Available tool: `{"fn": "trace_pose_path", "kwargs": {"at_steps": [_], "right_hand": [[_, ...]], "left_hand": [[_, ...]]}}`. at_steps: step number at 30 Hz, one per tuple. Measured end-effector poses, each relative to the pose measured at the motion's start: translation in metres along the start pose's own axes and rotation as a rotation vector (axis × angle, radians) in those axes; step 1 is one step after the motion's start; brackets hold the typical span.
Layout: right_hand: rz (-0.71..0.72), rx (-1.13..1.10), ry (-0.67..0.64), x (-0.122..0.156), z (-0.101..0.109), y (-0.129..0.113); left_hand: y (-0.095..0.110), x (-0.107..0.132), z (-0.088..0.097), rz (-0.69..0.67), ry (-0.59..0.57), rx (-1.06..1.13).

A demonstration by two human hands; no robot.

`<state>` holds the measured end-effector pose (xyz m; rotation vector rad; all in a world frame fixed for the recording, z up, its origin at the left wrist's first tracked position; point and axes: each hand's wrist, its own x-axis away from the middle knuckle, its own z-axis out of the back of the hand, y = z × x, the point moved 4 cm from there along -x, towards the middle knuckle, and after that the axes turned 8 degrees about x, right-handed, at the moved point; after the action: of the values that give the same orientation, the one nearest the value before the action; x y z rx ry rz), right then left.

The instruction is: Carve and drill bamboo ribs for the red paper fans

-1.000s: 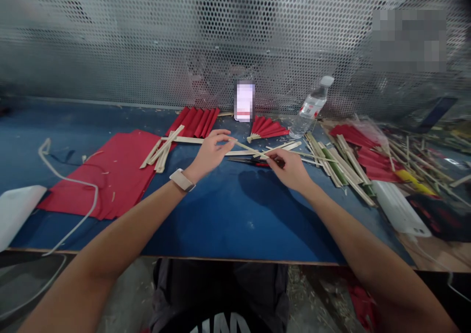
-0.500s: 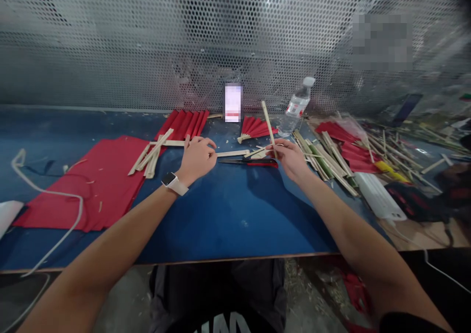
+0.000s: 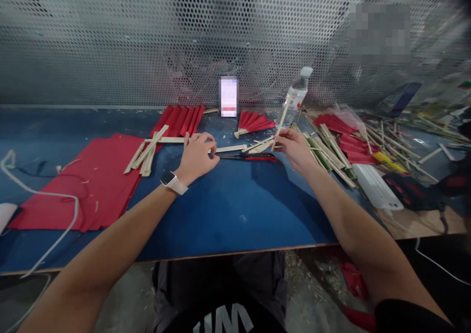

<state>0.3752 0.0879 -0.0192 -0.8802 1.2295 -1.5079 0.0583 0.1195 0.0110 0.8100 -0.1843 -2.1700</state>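
Upright and leaning right, a thin bamboo strip (image 3: 282, 119) is pinched in the fingertips of my right hand (image 3: 296, 149). My left hand (image 3: 197, 157) is palm down with curled fingers; its thumb and forefinger close on the left end of a flat bamboo strip (image 3: 231, 149), partly hidden by the hand. Another strip (image 3: 172, 140) runs under its far-left side. Between my hands, a utility knife (image 3: 260, 158) with a red and black handle lies below a few short bamboo pieces (image 3: 261, 147). A small red folded fan (image 3: 254, 122) lies behind them.
Red sheets (image 3: 84, 186) and crossed bamboo strips (image 3: 150, 151) lie left, pleated red paper (image 3: 180, 119) behind. A phone (image 3: 228, 96) and water bottle (image 3: 297, 95) stand at the perforated metal panel. On the right are bamboo pieces (image 3: 327, 154), a white power strip (image 3: 377, 187) and a dark tool (image 3: 410, 191).
The strip in my right hand has tipped from leaning left to leaning right, its top now before the bottle. My left hand stays almost in place. The whole view has shifted slightly.
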Motion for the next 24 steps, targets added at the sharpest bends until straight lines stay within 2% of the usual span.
{"fn": "trace_pose_path", "kwargs": {"at_steps": [6, 17, 24], "right_hand": [[0.022, 0.147, 0.063, -0.014, 0.022, 0.005], [0.005, 0.246, 0.042, -0.013, 0.033, 0.003], [0.025, 0.358, 0.074, -0.017, 0.036, 0.006]], "left_hand": [[-0.002, 0.0, -0.002, -0.01, 0.033, 0.059], [-0.002, 0.001, -0.002, -0.042, 0.026, -0.004], [-0.01, 0.002, -0.009, 0.004, 0.016, 0.011]]}}
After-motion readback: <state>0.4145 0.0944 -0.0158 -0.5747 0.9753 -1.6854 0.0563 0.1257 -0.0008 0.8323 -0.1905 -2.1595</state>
